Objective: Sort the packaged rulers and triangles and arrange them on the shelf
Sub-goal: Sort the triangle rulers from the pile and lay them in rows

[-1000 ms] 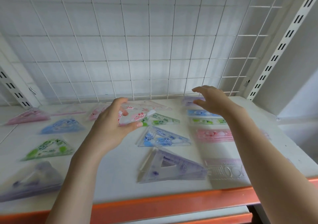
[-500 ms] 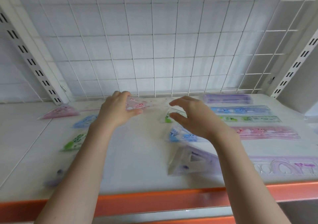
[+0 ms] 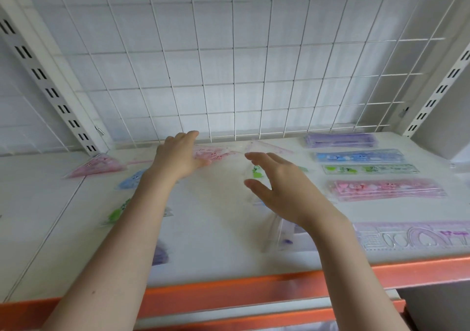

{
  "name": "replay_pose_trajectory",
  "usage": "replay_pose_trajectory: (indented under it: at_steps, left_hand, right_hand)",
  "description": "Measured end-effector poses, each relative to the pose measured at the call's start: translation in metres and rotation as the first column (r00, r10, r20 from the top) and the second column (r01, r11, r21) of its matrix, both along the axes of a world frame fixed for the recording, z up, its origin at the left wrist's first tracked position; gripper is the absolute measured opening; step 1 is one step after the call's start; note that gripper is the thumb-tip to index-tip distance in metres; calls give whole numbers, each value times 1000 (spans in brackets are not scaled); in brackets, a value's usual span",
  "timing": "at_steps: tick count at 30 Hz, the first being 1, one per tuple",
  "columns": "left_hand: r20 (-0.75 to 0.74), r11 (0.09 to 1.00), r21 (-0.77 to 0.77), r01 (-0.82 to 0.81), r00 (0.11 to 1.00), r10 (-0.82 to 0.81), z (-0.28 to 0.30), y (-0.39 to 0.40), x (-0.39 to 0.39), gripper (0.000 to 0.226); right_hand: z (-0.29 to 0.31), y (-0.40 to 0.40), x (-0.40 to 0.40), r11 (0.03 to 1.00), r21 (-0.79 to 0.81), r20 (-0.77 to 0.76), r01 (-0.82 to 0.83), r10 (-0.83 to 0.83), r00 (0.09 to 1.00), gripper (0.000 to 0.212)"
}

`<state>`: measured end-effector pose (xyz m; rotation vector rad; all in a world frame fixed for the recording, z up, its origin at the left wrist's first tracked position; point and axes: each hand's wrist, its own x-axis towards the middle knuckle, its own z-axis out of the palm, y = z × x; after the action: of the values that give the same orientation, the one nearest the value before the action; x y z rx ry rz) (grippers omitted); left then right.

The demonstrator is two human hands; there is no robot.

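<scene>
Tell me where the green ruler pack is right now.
In the head view, the green ruler pack lies at the shelf's right side, third from the back, between the blue ruler pack and the pink ruler pack.

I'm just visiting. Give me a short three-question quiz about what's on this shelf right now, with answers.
1. True or false: the rulers lie on the right side of the shelf.
2. Which ruler lies farthest back? A pink B purple C green
3. What does the left hand rest on?

Key:
1. True.
2. B, the purple ruler; the pink ruler and green ruler lie nearer.
3. A pink triangle at the back; the right hand holds nothing.
</scene>
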<state>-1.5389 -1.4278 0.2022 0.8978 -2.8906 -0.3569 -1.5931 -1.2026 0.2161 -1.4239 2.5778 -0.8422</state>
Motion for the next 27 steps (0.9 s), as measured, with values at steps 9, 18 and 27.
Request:
replay_pose_trajectory:
  at_steps: [9, 18, 27]
  left_hand:
    - [-208, 996, -43, -83, 975, 72, 9, 40, 83, 45]
    - [-254, 984, -153, -94, 966, 53, -6, -16, 210, 39]
    - [-294, 979, -101, -178, 945, 141, -13, -108, 325, 34]
  right_hand:
    - [-12, -33, 39, 998, 11, -38, -67, 68, 997, 43]
    - [-19, -126, 135, 990, 105, -65, -98, 105, 992, 41]
    - [-17, -216, 240, 989, 103, -39, -102, 107, 994, 41]
